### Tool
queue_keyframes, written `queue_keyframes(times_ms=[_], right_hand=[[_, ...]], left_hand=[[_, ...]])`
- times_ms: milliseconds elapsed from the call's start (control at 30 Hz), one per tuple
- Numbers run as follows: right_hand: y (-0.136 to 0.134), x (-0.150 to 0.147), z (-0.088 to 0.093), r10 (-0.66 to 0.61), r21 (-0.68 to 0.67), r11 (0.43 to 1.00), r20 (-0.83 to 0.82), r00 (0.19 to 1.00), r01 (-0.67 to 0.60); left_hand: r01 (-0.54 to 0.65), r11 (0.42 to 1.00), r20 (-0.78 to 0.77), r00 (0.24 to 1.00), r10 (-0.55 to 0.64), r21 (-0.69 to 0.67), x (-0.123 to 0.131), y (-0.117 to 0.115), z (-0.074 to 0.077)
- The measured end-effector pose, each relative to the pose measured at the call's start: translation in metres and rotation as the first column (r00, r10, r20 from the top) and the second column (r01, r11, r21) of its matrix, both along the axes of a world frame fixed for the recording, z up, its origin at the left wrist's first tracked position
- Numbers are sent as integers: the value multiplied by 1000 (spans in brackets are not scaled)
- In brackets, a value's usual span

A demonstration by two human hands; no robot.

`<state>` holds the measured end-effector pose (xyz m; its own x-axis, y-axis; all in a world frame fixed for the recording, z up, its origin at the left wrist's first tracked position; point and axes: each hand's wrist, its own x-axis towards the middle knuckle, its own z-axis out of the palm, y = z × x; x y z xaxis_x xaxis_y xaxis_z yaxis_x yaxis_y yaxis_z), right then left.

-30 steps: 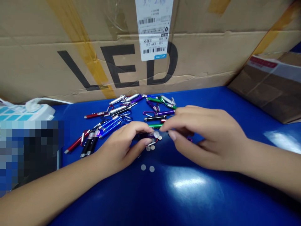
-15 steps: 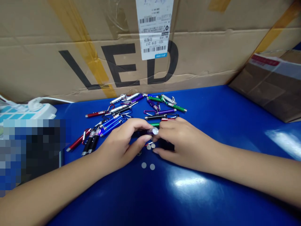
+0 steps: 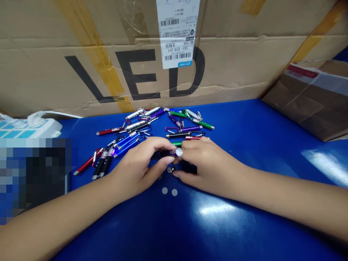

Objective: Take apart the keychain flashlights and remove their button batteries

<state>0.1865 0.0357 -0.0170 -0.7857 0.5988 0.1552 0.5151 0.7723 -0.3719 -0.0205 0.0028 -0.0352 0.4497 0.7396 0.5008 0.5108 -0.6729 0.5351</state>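
My left hand [image 3: 144, 161] pinches a small dark purple penlight [image 3: 171, 152] between thumb and forefinger. A bright round silver face [image 3: 178, 152] shows at the penlight's near end; whether it is a separate disc I cannot tell. My right hand [image 3: 202, 157] is curled against that end, its forefinger touching it and its other fingertips partly hidden. The right thumb lies lower, beside a small shiny metal piece [image 3: 170, 169] on the table. Two flat silver-grey discs, a left one [image 3: 164, 190] and a right one [image 3: 174, 192], lie below the hands.
Several coloured penlights with clips lie beyond the hands, among them a red one [image 3: 110, 131], a blue one [image 3: 126, 146] and a green one [image 3: 204, 124]. A large cardboard box [image 3: 231, 69] stands behind. On the left is a white power strip [image 3: 51, 127]; another carton [image 3: 307, 99] stands right.
The right thumb has shifted slightly left and down. Near it, two small round silver faces showed; now one shiny metal piece is seen. The left hand keeps its pinch on the penlight.
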Motion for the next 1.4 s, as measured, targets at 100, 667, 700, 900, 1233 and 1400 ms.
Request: queue_keyframes(times_ms=[100, 667, 700, 900, 1233, 1400], right_hand=[[1, 0, -1, 4, -6, 1000, -23, 1000, -5], [2, 4, -10, -4, 66, 998, -216, 976, 19], [3, 6, -8, -6, 96, 995, -261, 965, 32], [3, 16, 10, -109, 210, 950, -469, 877, 230], [0, 18, 10, 102, 441, 891, -417, 903, 103], [1, 19, 10, 81, 544, 834, -288, 954, 93]], left_hand=[[3, 1000, 4, 1000, -3, 2, 0, 0, 1], [5, 999, 31, 999, -4, -36, 0, 0, 0], [-5, 999, 36, 999, 7, -46, 1, 0, 0], [-78, 993, 62, 995, 83, -90, 2, 1, 3], [-27, 993, 5, 1000, 27, -112, 3, -3, 9], [-32, 993, -2, 999, 32, -111, 3, -2, 10]])
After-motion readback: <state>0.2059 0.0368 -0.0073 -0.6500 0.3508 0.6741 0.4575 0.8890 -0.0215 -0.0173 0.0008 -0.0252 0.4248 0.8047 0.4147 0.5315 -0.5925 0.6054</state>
